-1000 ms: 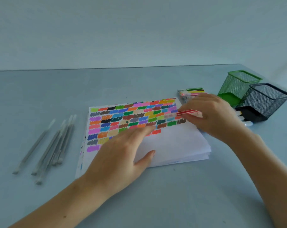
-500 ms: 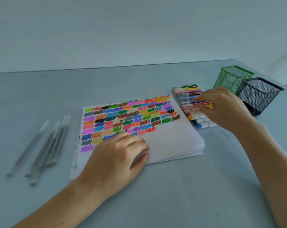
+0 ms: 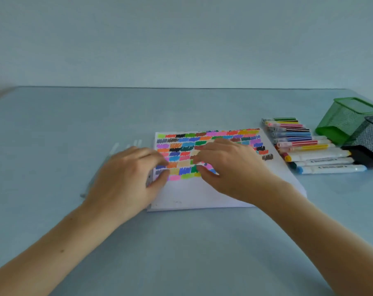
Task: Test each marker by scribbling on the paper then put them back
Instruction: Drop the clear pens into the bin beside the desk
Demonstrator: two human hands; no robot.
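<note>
A pale blue table [image 3: 181, 242] stands before a plain wall. The right hand [image 3: 230, 167] has left the markers [image 3: 305, 146] and now lies over the paper [image 3: 202, 193], fingers loosely bent, holding nothing I can see. The left hand [image 3: 127, 176] has moved to the paper's left edge, fingers curled; whether it grips the edge I cannot tell. The markers lie in a row beside the paper, near the green [image 3: 343, 120] and black [image 3: 371, 135] baskets. The print on the white markers is too blurred to read.
</note>
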